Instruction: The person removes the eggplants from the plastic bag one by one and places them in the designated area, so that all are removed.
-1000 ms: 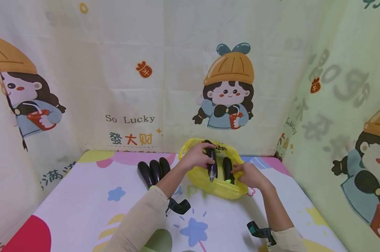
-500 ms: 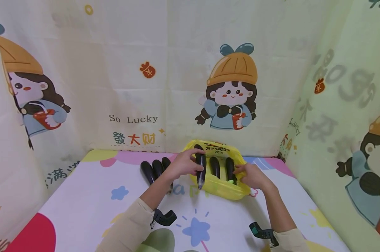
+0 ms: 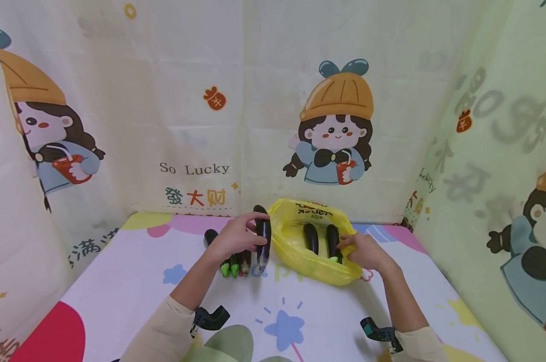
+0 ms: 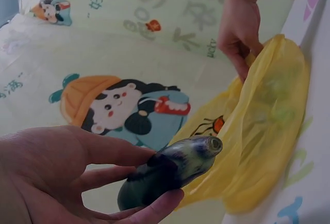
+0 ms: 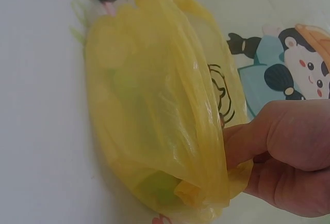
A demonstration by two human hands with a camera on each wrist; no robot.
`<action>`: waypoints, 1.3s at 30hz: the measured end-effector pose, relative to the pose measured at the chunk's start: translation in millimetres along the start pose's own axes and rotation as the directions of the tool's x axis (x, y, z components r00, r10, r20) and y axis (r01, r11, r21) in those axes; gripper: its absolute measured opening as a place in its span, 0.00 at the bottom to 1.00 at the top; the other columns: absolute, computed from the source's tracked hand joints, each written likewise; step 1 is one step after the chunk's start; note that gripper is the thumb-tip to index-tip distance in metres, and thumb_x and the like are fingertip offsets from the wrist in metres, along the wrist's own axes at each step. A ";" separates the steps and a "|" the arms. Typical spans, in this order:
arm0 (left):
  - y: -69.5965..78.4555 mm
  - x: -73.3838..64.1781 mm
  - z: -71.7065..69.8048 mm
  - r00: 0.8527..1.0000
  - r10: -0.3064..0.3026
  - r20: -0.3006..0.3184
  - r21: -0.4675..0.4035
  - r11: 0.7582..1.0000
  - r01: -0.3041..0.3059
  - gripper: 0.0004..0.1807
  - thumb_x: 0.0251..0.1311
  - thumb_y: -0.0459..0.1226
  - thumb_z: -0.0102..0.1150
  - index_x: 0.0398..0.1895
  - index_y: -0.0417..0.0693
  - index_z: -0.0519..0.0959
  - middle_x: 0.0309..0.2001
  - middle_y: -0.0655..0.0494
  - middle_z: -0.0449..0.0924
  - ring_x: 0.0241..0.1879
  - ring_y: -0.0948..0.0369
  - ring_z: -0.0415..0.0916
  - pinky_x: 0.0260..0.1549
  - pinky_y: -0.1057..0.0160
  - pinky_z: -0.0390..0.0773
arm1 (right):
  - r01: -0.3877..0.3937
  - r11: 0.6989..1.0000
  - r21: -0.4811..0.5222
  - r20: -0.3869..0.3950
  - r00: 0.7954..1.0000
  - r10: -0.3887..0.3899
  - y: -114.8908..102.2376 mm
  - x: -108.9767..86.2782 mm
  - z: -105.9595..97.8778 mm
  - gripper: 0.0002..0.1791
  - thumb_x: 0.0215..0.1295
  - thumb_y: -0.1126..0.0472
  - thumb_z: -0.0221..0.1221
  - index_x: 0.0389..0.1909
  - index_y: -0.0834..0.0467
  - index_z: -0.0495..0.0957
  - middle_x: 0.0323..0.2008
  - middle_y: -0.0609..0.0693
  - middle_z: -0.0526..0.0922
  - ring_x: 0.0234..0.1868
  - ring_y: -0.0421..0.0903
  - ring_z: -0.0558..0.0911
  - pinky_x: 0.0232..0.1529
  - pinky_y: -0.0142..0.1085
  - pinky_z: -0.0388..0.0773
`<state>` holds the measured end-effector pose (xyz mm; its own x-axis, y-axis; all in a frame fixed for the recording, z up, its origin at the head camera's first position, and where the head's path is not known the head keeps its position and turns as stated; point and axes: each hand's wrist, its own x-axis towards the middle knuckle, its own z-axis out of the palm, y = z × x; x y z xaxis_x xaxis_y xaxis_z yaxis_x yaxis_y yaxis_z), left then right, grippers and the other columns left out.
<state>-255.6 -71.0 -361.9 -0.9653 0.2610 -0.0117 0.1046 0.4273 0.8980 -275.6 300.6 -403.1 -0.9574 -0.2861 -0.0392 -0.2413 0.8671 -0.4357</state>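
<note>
My left hand [image 3: 236,235] grips a dark purple eggplant [image 3: 263,236] between thumb and fingers, just left of the yellow plastic bag [image 3: 295,261]. In the left wrist view the pale stem end of this eggplant [image 4: 175,167] points away from the palm. My right hand [image 3: 368,251] pinches the right rim of the bag, which gapes upward. Two eggplants lie inside, one in the middle [image 3: 311,239] and one near the right fingers [image 3: 332,241]. Left of the bag lie several more eggplants [image 3: 210,236], partly hidden behind my left hand, two with green stem caps [image 3: 229,270] showing.
The table has a printed cloth [image 3: 236,311] with stars and coloured shapes. Behind it hangs a cream curtain [image 3: 268,100] with cartoon figures, and similar cloth closes in both sides. Each wrist carries a small black camera mount [image 3: 211,318].
My left hand has lifted the eggplant from over the bag and carried it left, beside the eggplants on the table. The right hand has kept hold of the bag's rim.
</note>
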 end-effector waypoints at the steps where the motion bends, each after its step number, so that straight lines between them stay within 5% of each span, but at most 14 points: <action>1: -1.9 -1.2 -3.6 1.000 -0.004 -0.003 -0.006 1.000 0.004 0.32 0.60 0.33 0.72 0.69 0.57 0.77 0.49 0.42 0.79 0.33 0.54 0.87 0.41 0.53 0.89 | -0.001 1.000 0.003 0.002 1.000 0.001 0.0 0.0 0.1 0.22 0.58 0.76 0.59 0.52 0.62 0.88 0.69 0.65 0.76 0.72 0.75 0.66 0.64 0.62 0.76; 16: -32.1 -15.1 -43.6 0.996 -0.057 -0.072 -0.036 0.998 0.055 0.32 0.60 0.32 0.71 0.69 0.50 0.75 0.51 0.35 0.78 0.36 0.53 0.87 0.40 0.53 0.90 | 0.018 1.000 -0.013 -0.003 1.000 -0.018 -3.7 -2.5 -1.2 0.22 0.57 0.76 0.60 0.52 0.62 0.88 0.67 0.66 0.77 0.70 0.75 0.68 0.62 0.62 0.78; 22: -41.9 -18.2 -54.6 0.987 -0.117 -0.107 0.030 0.992 0.121 0.32 0.61 0.32 0.69 0.70 0.49 0.74 0.53 0.35 0.76 0.36 0.54 0.86 0.40 0.56 0.89 | 0.008 1.000 -0.002 0.005 1.000 -0.008 -3.9 -2.4 0.4 0.21 0.58 0.75 0.60 0.52 0.62 0.88 0.68 0.65 0.77 0.71 0.75 0.67 0.62 0.61 0.78; 31: -47.7 -20.8 -73.8 0.980 -0.122 -0.154 0.098 0.986 0.138 0.32 0.62 0.33 0.68 0.71 0.48 0.73 0.53 0.34 0.75 0.37 0.52 0.84 0.39 0.58 0.89 | 0.021 0.999 -0.030 -0.001 1.000 -0.021 -3.5 -0.6 -1.7 0.22 0.58 0.75 0.59 0.52 0.61 0.88 0.68 0.65 0.77 0.72 0.75 0.67 0.56 0.54 0.82; 39: -54.4 -26.8 -83.5 0.973 -0.179 -0.143 0.120 0.973 0.197 0.32 0.61 0.30 0.67 0.70 0.44 0.71 0.60 0.26 0.73 0.36 0.51 0.85 0.37 0.55 0.89 | 0.015 1.000 -0.010 0.005 1.000 -0.015 -1.4 -1.4 -2.1 0.22 0.58 0.75 0.58 0.52 0.61 0.88 0.68 0.65 0.77 0.72 0.76 0.66 0.53 0.51 0.82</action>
<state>-255.3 -173.6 -373.7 -0.9926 0.0534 -0.1095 -0.0596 0.5708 0.8189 -274.2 300.6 -400.5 -0.9528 -0.3013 -0.0374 -0.2573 0.8668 -0.4270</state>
